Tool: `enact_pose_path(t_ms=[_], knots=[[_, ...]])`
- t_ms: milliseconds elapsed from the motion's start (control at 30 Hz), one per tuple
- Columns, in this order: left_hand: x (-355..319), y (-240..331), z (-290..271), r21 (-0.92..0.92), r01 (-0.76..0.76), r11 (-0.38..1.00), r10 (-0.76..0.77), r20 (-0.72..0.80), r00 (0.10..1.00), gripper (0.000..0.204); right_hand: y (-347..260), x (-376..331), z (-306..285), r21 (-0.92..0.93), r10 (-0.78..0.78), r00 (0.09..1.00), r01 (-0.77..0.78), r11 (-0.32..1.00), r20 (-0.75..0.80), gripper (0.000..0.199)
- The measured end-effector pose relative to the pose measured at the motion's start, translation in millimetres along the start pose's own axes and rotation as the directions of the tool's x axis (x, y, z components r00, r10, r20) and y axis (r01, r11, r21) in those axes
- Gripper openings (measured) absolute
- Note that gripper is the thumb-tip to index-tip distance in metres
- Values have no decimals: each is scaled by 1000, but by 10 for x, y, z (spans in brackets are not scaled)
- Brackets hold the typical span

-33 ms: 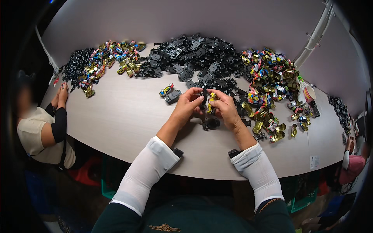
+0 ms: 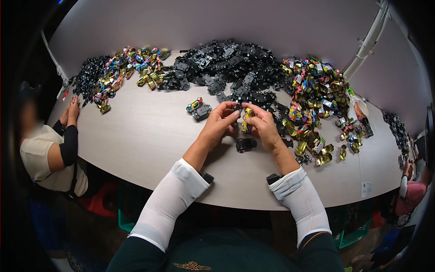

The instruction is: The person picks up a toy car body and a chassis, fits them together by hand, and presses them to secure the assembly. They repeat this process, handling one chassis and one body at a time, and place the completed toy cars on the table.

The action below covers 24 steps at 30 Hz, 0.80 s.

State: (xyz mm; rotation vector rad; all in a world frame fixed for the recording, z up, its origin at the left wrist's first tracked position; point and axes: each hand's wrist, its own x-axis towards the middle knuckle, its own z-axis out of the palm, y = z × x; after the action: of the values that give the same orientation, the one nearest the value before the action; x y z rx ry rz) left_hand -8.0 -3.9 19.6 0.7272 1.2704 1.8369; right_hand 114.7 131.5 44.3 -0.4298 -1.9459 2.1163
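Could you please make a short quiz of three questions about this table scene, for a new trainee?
1. True or false: both hands, left hand and right hand, meet on one small yellow and black toy part.
2. What lies on the table just below the hands? A) a black chassis piece B) a red cup C) scissors
3. Fill in: the big middle pile at the far edge is mostly ____ in colour.

Key: 1 true; 2 A; 3 black.
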Motion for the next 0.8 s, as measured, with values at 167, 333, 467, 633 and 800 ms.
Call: enact_pose_path(t_ms=[167,333,467,633,800], knots=[[-17,8,-13,61,7,998,-8,20,1000,35,38,11,68,-124,-134,988,123,985,-82,45],[11,-11,0,-170,89,981,-84,35,996,26,104,55,42,-233,-218,971,190,954,-102,44],[-2,3,-13,-287,112,951,-103,48,994,26,124,76,66,-300,-428,901,389,871,-74,41],[-15,-5,27,-318,141,938,-122,80,989,28,152,50,205,-264,-440,887,394,880,-141,39],[-29,-9,38,-341,91,936,-70,71,995,26,145,13,309,-464,-443,855,288,838,-269,33]])
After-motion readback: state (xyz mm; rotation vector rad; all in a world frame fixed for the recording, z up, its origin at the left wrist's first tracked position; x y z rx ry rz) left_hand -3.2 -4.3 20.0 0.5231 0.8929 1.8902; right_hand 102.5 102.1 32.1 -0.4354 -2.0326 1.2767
